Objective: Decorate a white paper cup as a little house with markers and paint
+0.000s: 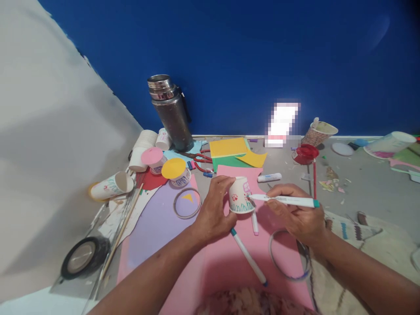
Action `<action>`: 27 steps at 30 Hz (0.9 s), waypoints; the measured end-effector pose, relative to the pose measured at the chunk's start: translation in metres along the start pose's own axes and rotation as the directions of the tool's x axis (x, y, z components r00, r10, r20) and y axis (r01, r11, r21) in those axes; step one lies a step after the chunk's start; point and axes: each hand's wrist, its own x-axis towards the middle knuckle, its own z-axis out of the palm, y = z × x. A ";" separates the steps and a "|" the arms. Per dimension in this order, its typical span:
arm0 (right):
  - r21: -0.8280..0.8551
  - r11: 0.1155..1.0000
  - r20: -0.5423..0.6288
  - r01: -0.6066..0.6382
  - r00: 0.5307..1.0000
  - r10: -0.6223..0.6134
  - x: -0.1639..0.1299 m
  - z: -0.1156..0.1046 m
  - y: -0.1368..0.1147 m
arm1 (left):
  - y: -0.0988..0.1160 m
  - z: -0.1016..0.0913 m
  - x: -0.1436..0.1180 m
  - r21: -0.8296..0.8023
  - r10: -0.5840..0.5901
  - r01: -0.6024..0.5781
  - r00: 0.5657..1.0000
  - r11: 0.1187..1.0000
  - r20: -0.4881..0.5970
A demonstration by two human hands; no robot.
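Observation:
My left hand (216, 205) grips a white paper cup (239, 197) that is upside down, its wide rim toward me. Green grass-like strokes run along the rim, with red flowers and a pink window-like shape above. In my right hand (297, 212) is a white marker (288, 200) with a teal end, and its tip touches the cup's drawn side or is very close to it. Below the cup, a white marker with blue ends (249, 258) and a pink-tipped marker (255, 223) lie on the pink paper (223, 267).
A steel flask (172, 118) stands against the blue wall. Stacked paper cups (144, 148), decorated cups with pink and yellow tops, and scissors (197, 158) are at the back left. Black tape (85, 258) lies at left. Red tape (305, 154) and a patterned cup (320, 132) stand at back right.

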 end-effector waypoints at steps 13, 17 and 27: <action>0.003 1.000 -0.005 -0.030 1.000 0.030 -0.002 0.000 0.001 | 0.001 0.000 0.000 0.010 0.022 -0.022 1.000 1.000 0.004; -0.006 1.000 -0.003 -0.026 1.000 0.026 -0.003 -0.001 0.000 | 0.002 0.000 0.000 0.015 0.031 -0.031 0.999 0.999 0.008; -0.017 1.000 0.007 0.014 1.000 -0.014 0.001 0.000 -0.003 | 0.002 0.000 0.000 0.007 0.021 -0.021 1.000 1.000 -0.001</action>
